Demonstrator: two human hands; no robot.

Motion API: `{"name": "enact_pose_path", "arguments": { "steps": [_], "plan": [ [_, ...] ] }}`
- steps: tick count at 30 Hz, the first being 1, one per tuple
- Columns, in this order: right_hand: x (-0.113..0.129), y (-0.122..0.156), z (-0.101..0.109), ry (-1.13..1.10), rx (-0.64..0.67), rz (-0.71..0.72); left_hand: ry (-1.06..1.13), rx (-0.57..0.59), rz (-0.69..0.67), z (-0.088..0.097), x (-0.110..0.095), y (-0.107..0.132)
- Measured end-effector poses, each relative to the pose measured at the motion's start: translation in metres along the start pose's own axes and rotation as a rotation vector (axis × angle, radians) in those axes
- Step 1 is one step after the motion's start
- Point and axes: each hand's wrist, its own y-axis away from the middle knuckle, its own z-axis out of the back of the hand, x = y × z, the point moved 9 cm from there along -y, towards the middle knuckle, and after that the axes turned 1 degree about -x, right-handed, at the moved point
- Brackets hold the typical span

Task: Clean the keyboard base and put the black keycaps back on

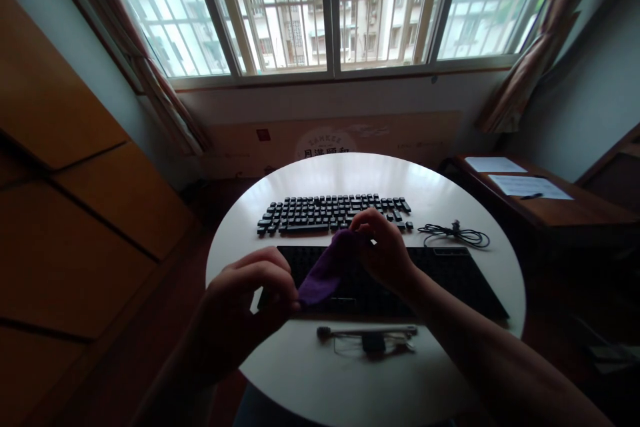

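Observation:
A purple cloth (325, 273) is stretched between my two hands above the round white table. My left hand (255, 287) pinches its lower left end between thumb and fingers. At the upper right end, my right hand (383, 243) grips the cloth with closed fingers. Beneath the cloth lies a black keyboard base (450, 287), partly covered by my hands and the cloth. Loose black keycaps (305, 213) are laid out in rows behind it, in keyboard order. The fingertips of my right hand hide a few of them.
A coiled black cable (455, 235) lies on the right of the white table (280, 373). Near the front edge sit a small brush (325, 333) and a wire tool with a dark block (373, 344). A wooden side table (600, 203) with papers (530, 187) stands at right.

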Motion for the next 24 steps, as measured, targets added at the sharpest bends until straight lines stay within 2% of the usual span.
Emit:
{"name": "enact_pose_path", "arguments": {
  "steps": [3,5,7,9,11,13,15,18,21,24],
  "plan": [
    [0.018,-0.006,0.0,0.009,0.076,0.109,-0.03,-0.219,-0.008,0.018,0.005,-0.001],
    [0.026,-0.01,-0.007,-0.113,0.228,0.118,0.008,-0.357,0.015,0.031,0.01,0.0],
    [0.028,-0.006,-0.022,-0.33,0.46,0.036,0.024,-0.441,0.083,0.037,0.015,0.001],
    [0.026,0.005,-0.038,-0.539,0.675,-0.116,-0.014,-0.472,0.163,0.038,0.018,0.0],
    [0.02,0.017,-0.051,-0.693,0.779,-0.279,-0.087,-0.445,0.204,0.031,0.017,-0.004],
    [0.016,0.028,-0.062,-0.811,0.816,-0.401,-0.144,-0.382,0.21,0.019,0.015,-0.011],
    [0.016,0.036,-0.071,-0.879,0.843,-0.457,-0.158,-0.307,0.212,0.007,0.015,-0.019],
    [0.014,0.043,-0.079,-0.83,0.874,-0.491,-0.067,-0.239,0.251,-0.004,0.025,-0.032],
    [0.01,0.044,-0.077,-0.767,0.856,-0.53,0.256,-0.275,0.376,-0.004,0.052,-0.043],
    [0.006,0.034,-0.065,-0.838,0.661,-0.551,0.747,-0.375,0.609,-0.016,0.09,-0.038]
  ]
}}
